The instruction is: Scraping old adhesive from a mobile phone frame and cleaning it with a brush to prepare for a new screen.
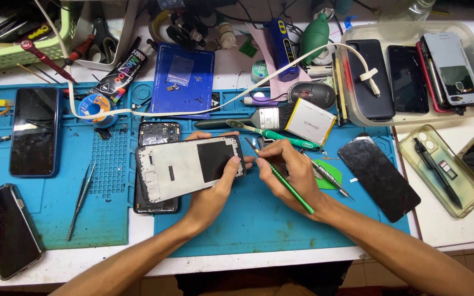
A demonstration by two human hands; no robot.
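My left hand grips a phone frame from beneath, thumb on its right end, holding it just above the blue mat on the table. The frame is one piece: a pale grey inner plate with a black square patch towards the right, small cut-outs and a dark rim. My right hand is closed around one green-handled tool, held like a pen, its tip just beside the frame's right end; whether it touches, I cannot tell. Under the frame lies one opened phone body, mostly hidden. Two dark phones lie to the left, one loose black screen to the right. Beyond my fingers are one brush and one silver battery. Farthest, a clear tray holds four phones, partly overlapping.
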